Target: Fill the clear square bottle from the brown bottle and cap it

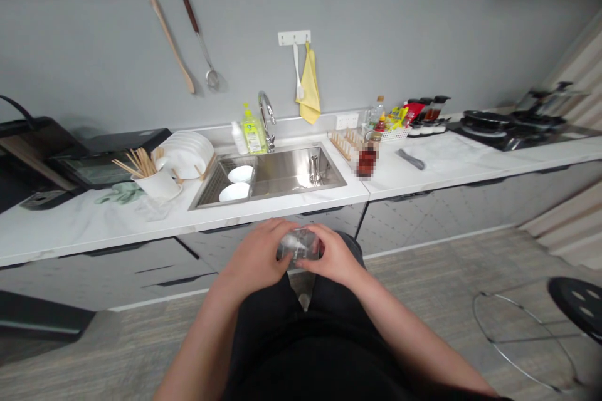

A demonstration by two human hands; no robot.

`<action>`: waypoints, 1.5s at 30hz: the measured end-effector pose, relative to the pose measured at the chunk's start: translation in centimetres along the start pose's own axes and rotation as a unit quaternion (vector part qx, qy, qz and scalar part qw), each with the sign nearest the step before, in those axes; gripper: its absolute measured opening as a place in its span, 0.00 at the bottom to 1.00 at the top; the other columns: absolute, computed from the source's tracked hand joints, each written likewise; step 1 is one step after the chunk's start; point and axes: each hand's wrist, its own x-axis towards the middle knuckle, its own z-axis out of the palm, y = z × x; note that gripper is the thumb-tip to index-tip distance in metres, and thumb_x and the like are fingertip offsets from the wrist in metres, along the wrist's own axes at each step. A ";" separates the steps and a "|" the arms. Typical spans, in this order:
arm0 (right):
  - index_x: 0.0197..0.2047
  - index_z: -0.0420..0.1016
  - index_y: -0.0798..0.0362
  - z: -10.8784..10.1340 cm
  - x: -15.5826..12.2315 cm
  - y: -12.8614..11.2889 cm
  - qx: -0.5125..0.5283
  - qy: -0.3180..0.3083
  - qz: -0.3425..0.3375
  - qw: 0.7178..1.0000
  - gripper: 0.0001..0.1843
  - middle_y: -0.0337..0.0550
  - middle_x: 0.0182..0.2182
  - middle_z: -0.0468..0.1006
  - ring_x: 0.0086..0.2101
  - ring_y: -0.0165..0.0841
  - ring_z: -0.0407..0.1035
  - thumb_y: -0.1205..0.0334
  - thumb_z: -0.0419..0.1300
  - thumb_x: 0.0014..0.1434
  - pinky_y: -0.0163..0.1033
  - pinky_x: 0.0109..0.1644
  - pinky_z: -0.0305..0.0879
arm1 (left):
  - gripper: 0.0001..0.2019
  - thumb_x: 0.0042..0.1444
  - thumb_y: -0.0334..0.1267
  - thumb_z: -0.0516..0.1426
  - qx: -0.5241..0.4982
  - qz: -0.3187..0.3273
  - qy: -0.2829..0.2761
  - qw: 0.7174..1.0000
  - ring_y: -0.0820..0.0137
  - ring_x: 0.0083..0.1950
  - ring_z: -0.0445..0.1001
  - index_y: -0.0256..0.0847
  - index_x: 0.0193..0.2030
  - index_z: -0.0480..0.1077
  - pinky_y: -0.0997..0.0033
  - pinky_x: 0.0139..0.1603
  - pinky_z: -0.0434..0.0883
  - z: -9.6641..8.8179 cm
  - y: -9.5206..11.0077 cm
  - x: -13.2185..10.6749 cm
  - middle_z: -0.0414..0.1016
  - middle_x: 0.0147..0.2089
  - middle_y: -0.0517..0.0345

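In front of my lap, both hands hold a small clear plastic package with something white showing in it; its exact kind is hard to make out. The fingers of my left hand curl round its left side, the thumb at the lower edge. From the other side, my right hand grips it the same way. The package is held just off the cabinet fronts, below the counter edge. Beyond it lies the steel sink, with white bowls in a rack at its left end.
White plates and a white holder of chopsticks stand left of the sink. Behind it are a faucet and a green soap bottle. Rightward sit a wooden rack, a condiment basket and a stove. A stool stands right.
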 end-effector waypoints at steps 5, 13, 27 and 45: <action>0.66 0.82 0.43 -0.1 -0.2 -0.5 -0.002 0.006 0.001 1.000 0.41 0.47 0.55 0.86 0.36 0.37 0.76 0.59 0.86 0.51 0.47 0.44 0.79 | 0.19 0.72 0.48 0.67 0.033 -0.082 0.031 0.996 0.47 0.58 0.87 0.47 0.65 0.79 0.46 0.60 0.81 0.4 -0.2 0.0 0.87 0.58 0.45; 0.66 0.83 0.44 0.2 -0.3 -0.6 -0.004 0.002 0.000 1.000 0.40 0.46 0.55 0.85 0.34 0.36 0.75 0.60 0.86 0.51 0.48 0.44 0.78 | 0.35 0.64 0.32 0.66 0.012 -0.074 0.018 0.997 0.49 0.62 0.88 0.54 0.77 0.72 0.51 0.60 0.80 0.9 -0.5 -1.3 0.87 0.66 0.47; 0.64 0.85 0.47 0.0 0.2 1.8 0.057 -0.043 -0.010 0.997 0.42 0.46 0.51 0.84 0.33 0.32 0.72 0.51 0.89 0.48 0.40 0.37 0.70 | 0.08 0.73 0.44 0.68 -0.002 -0.068 -0.054 0.996 0.59 0.42 0.80 0.45 0.43 0.79 0.63 0.43 0.66 1.3 -2.4 -1.3 0.85 0.42 0.54; 0.66 0.82 0.45 2.6 0.9 6.0 0.306 -0.065 0.093 0.945 0.46 0.38 0.37 0.82 0.30 0.34 0.71 0.41 0.89 0.49 0.40 0.35 0.68 | 0.11 0.61 0.46 0.78 -0.335 -0.097 0.204 0.915 0.55 0.54 0.87 0.45 0.40 0.86 0.53 0.60 0.82 9.4 -6.1 0.3 0.88 0.51 0.47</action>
